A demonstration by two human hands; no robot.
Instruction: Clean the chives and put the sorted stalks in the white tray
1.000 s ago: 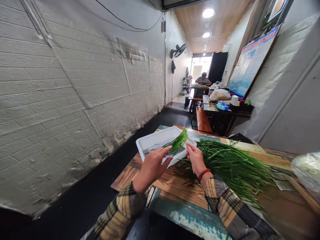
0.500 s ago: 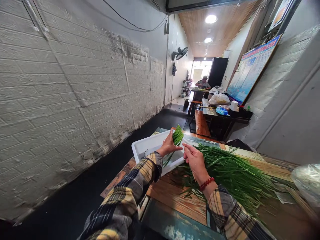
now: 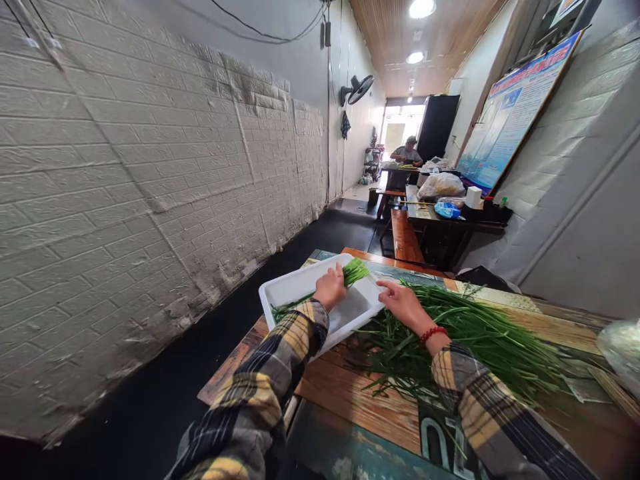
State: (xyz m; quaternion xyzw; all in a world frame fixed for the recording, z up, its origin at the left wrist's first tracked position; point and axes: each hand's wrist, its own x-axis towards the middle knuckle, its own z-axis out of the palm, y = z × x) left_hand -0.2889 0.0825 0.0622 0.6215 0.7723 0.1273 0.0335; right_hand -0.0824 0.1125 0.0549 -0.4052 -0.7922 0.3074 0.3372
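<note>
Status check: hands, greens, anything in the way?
Left hand closed around small greens bunch, in or just over white tray. Right hand by tray's right end, index finger extended; grip unclear. Closest clutter: large greens pile beside tray.

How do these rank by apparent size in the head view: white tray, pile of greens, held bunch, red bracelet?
Pile of greens
White tray, partly hidden by the left hand
Held bunch, visible parts only
Red bracelet

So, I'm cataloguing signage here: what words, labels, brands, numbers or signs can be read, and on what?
"0", or the letter O: on the tabletop; the mark beside it is unclear.
Wall poster: heading and smaller lines too blurred to read.
Blue packet: any print too small to read.
Framed sheet, top right: cut off, unreadable.
</note>
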